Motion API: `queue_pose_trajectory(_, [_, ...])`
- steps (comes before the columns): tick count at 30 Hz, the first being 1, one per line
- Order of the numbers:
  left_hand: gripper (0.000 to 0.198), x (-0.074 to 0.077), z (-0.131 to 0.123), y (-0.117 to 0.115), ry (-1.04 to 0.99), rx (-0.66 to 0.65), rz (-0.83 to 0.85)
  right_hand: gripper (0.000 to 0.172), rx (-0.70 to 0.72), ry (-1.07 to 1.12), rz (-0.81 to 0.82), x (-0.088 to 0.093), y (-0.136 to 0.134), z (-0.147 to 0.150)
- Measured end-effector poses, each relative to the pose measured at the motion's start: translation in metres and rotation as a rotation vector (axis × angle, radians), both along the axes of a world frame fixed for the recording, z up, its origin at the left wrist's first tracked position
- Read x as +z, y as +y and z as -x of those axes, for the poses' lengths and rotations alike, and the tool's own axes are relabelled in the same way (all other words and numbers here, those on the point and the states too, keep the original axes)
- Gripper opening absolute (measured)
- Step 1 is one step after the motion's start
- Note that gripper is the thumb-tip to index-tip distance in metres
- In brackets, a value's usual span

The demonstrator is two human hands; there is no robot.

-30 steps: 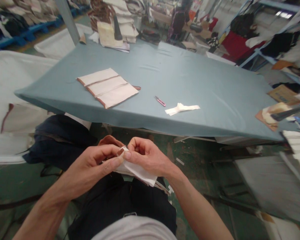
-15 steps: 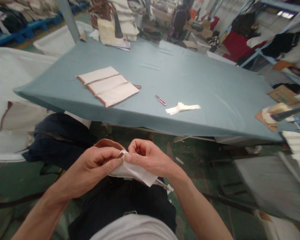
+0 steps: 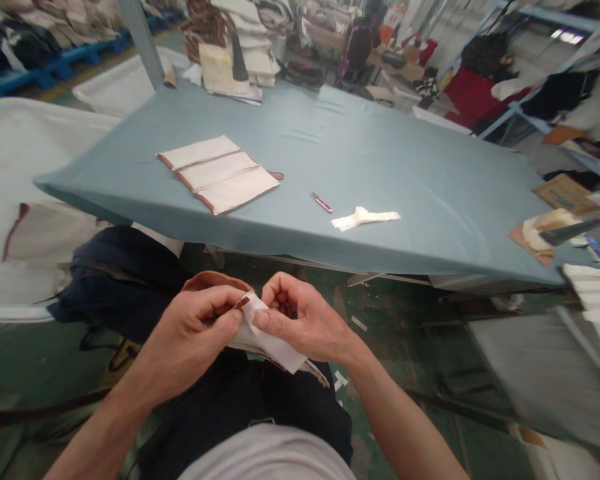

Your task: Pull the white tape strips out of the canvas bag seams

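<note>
Head view: left hand (image 3: 195, 333) pinches brown-edged corner of soft white fabric piece (image 3: 283, 353) between thumb and fingers; right hand (image 3: 305, 323) grips its white part. Piece held above dark-trousered lap (image 3: 250, 407), before blue-green cloth-covered table (image 3: 410, 167). On table: pink-handled metal snips (image 3: 322, 203), near white fabric strips (image 3: 364, 218).
</note>
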State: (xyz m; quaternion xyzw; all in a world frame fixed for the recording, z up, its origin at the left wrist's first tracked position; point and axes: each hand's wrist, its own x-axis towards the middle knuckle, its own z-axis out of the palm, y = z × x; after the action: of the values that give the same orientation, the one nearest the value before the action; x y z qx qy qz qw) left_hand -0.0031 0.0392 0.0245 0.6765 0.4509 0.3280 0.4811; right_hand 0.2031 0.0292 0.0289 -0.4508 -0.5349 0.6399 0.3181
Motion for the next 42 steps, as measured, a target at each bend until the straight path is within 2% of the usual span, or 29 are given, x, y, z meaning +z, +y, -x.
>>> queue_pose_trajectory(6, [0.026,0.004,0.000,-0.001,0.045,0.014,-0.050,0.059,0.045,0.059,0.072,-0.005,0.010,-0.001])
queue_pose_trajectory(12, [0.028,0.004,-0.003,-0.004,0.088,0.012,0.014,0.061,0.065,0.086,0.063,-0.021,0.016,0.000])
queue_pose_trajectory(15, [0.027,0.003,-0.003,-0.005,0.053,0.004,0.043,0.060,0.135,0.169,0.073,-0.027,0.014,0.004])
queue_pose_trajectory(17, [0.027,0.003,-0.004,-0.004,0.021,0.002,0.069,0.056,0.162,0.147,-0.020,-0.029,0.013,0.006])
queue_pose_trajectory(21, [0.025,0.007,-0.008,-0.002,0.022,0.019,0.110,0.044,0.139,-0.124,-0.415,-0.028,0.016,0.005])
queue_pose_trajectory(24, [0.026,0.010,-0.011,-0.003,0.036,0.051,0.097,0.037,0.175,-0.131,-0.519,-0.027,0.018,0.005])
queue_pose_trajectory(29, [0.027,0.008,-0.014,-0.005,-0.006,0.078,0.052,0.041,0.037,0.034,-0.432,-0.033,0.009,0.017])
queue_pose_trajectory(32, [0.026,0.006,-0.014,-0.003,-0.020,0.047,0.068,0.051,-0.066,0.082,-0.345,-0.040,0.003,0.021])
queue_pose_trajectory(35, [0.026,0.007,-0.012,0.000,-0.043,-0.030,0.087,0.056,-0.068,0.082,-0.331,-0.045,0.002,0.009])
queue_pose_trajectory(37, [0.025,0.012,-0.010,0.003,-0.020,-0.097,0.086,0.055,-0.123,0.035,-0.433,-0.041,0.003,-0.005])
queue_pose_trajectory(40, [0.024,0.025,-0.011,0.007,0.044,-0.166,0.010,0.048,-0.241,-0.054,-0.662,-0.020,0.008,-0.023])
queue_pose_trajectory(42, [0.024,0.035,-0.013,0.010,0.049,-0.199,-0.052,0.042,-0.178,-0.079,-0.798,-0.002,0.012,-0.027])
